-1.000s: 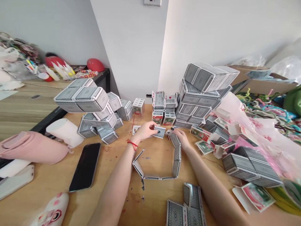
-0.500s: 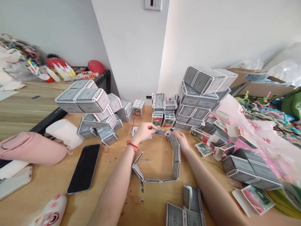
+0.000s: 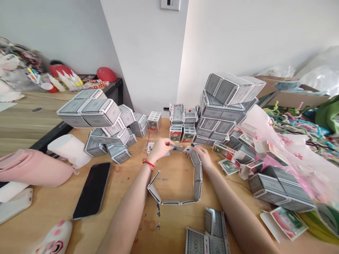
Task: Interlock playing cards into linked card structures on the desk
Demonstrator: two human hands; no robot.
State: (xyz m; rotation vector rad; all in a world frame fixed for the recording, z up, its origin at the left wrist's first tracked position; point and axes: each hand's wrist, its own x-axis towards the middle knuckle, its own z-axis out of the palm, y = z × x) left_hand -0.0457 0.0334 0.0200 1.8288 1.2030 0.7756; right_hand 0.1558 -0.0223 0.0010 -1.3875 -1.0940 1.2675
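My left hand (image 3: 159,148), with a red thread at the wrist, pinches a grey-backed playing card (image 3: 177,148) at its left edge. My right hand (image 3: 201,155) grips the far end of a chain of linked folded cards (image 3: 197,176) that stands on edge on the wooden table (image 3: 127,197) and curves into an open ring. The held card lies almost flat, right by that far end of the chain. Whether card and chain touch is unclear. Both hands have their fingers closed.
Blocks built of cards stand at the left (image 3: 97,116) and at the back right (image 3: 227,102). A black phone (image 3: 92,188) lies left of my arm. Folded cards (image 3: 209,236) lie near the front edge. Card boxes, a pink plastic bag (image 3: 286,155) and more blocks crowd the right.
The card in my left hand has tipped from facing me to nearly flat and moved closer to the chain's far end. The view shifted slightly.
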